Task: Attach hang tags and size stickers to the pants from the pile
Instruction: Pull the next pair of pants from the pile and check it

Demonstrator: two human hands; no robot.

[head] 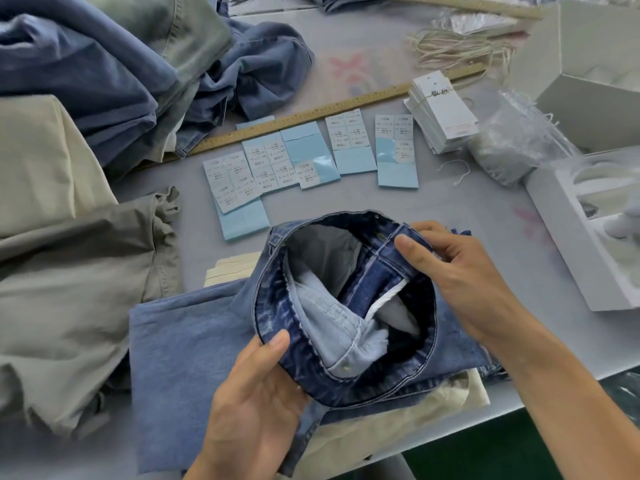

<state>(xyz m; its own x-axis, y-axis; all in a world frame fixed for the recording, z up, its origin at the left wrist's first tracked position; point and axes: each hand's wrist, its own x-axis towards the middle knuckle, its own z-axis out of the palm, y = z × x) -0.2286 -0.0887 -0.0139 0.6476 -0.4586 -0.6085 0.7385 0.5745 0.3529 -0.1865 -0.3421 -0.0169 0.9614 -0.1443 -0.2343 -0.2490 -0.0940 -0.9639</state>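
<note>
Both hands grip jeans (346,306) waistband: left hand (256,386) pinched at 7 o'clock, right hand (460,271) at 2. Denim judged soft, heavy; waistband stiffest hold.

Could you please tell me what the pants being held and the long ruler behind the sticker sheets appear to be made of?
Pants: blue denim, judging by the mottled wash, topstitching and metal rivet. Ruler: apparently wood, tan and matte with printed marks.

print on the size stickers (273,166) too small to read; denim pile (86,64) cut off at left edge
</note>
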